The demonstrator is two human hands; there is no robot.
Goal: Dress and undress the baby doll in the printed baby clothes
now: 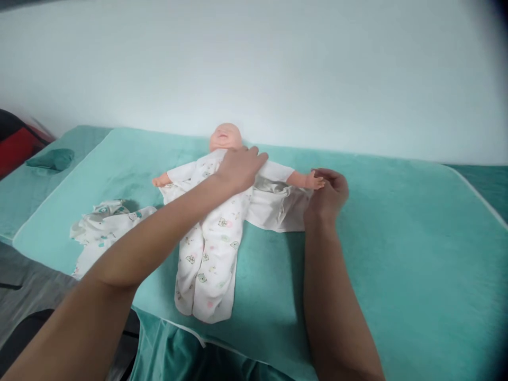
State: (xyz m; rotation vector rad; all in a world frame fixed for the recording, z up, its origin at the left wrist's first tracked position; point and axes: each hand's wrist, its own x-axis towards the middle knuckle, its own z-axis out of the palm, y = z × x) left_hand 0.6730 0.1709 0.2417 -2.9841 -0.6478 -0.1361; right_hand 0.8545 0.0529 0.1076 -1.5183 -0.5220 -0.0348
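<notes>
A baby doll [225, 137] lies on its back with both arms stretched sideways. It has a white long-sleeved top and a white footed romper [222, 254] with small animal prints. My left hand [243, 168] rests on the doll's upper chest by the shoulder, fingers slightly apart and bent over it; the palm side is hidden. At the end of the doll's arm on the right, my right hand [331, 191] is closed, with thumb and fingers pinched at the doll's hand [315, 181]. Beneath that arm, a white part of the romper [283, 211] lies spread and wrinkled, reaching my right wrist.
A crumpled white cloth with green prints [107, 222] lies left of the doll. A green padded cover [397, 238] lies over the table, against a pale wall [278, 69]. Something red and black [18, 145] stands at the far left, and a dark seat [27, 333] is below.
</notes>
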